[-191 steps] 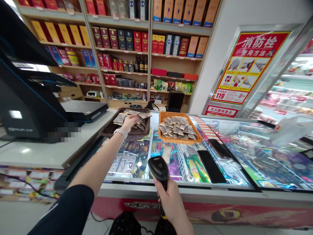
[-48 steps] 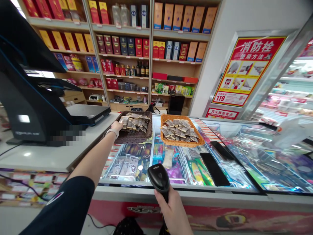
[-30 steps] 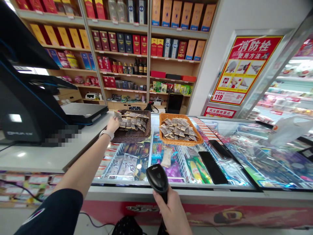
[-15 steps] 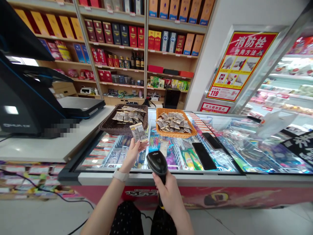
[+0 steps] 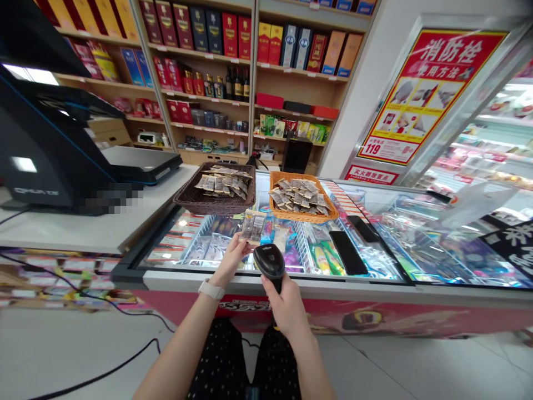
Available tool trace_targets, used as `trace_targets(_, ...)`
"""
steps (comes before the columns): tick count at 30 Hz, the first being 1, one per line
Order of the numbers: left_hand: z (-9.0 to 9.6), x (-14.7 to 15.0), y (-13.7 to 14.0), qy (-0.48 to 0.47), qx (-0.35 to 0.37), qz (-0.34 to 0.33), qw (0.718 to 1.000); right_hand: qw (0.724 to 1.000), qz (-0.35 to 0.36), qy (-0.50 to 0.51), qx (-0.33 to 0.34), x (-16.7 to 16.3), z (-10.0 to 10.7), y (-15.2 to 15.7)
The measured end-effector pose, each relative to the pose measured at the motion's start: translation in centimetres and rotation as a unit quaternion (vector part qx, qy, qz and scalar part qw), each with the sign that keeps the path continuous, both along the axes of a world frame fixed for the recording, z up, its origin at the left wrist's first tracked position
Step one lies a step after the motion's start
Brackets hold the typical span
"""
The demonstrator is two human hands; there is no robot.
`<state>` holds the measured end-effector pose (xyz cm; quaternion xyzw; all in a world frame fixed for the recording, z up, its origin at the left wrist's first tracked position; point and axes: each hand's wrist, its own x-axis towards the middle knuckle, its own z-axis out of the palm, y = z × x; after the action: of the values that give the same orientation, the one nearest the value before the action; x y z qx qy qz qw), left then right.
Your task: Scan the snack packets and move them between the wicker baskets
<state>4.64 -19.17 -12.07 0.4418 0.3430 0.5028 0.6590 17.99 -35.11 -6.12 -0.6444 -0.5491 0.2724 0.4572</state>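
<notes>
Clear plastic shows at your left hand (image 5: 232, 256), whose thumb and fingers pinch the lower edge of a packet (image 5: 253, 225) with dark contents, raised over the freezer (image 5: 175, 281) toward its front edge. Your right hand (image 5: 287, 300) is wrapped around the handle of a black scanner (image 5: 270, 260), its head just beside the packet's lower right corner. A second ago your left hand was at the brown basket's (image 5: 212, 209) left edge; it has since carried the packet out from there. That seems to set this packet apart from the pile and within the scanner's reach.

Counting outward: one packet in hand, one scanner, two baskets, two phones. The brown basket stands toward the freezer's back left corner, the orange basket (image 5: 303, 216) beside it near the back edge; each carries heaped packets, too overlapped to count. The nearer phone (image 5: 348, 253) and farther phone (image 5: 362, 229) lie to the right.
</notes>
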Motion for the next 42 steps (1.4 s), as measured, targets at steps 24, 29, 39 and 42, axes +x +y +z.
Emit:
trace_targets(24, 2.3, 0.3, -1.5, -0.003, -0.024, 0.032, 0.999, 0.999, -0.004, -0.028, -0.024, -1.8, 0.3, 0.7)
trace_targets(29, 2.2, 0.2, -1.5, -0.012, -0.029, 0.029, 0.999, 0.999, -0.01, -0.033, -0.029, -1.9, 0.3, 0.7)
trace_targets(39, 2.0, 0.3, -1.2, -0.013, -0.033, 0.034, 0.999, 0.999, 0.004, -0.028, -0.022, -1.9, 0.2, 0.6)
trace_targets(42, 2.0, 0.2, -1.3, -0.005, -0.032, 0.031, 0.999, 0.999, 0.0, -0.027, -0.018, -1.9, 0.1, 0.7)
